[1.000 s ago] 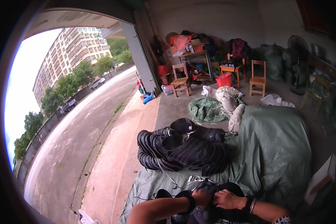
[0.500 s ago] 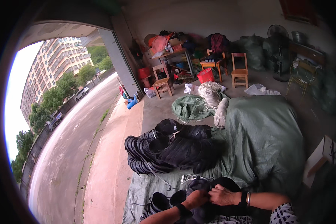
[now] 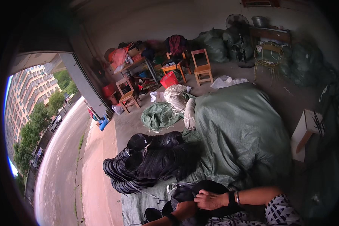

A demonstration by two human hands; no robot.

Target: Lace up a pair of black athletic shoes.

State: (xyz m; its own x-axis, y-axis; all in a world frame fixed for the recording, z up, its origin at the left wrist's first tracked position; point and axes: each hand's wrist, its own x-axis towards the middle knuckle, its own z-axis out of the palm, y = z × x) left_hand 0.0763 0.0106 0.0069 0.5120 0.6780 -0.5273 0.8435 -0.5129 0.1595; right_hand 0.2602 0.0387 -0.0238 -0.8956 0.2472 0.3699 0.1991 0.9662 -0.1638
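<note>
A pile of nested black pieces (image 3: 150, 162) lies at the far left corner of the green sheet (image 3: 133, 203). On the floor beyond stands a red bucket (image 3: 169, 80), its inside hidden. Nearer the person, the left hand (image 3: 186, 209) is closed on a dark cloth (image 3: 182, 193), and the fingers of the right hand (image 3: 211, 200) pinch it. By the back wall are bulging green sacks (image 3: 213, 45), then a metal pot (image 3: 260, 21), contents unseen. Since half a second ago, the view has swung right; both hands stay together on the cloth.
</note>
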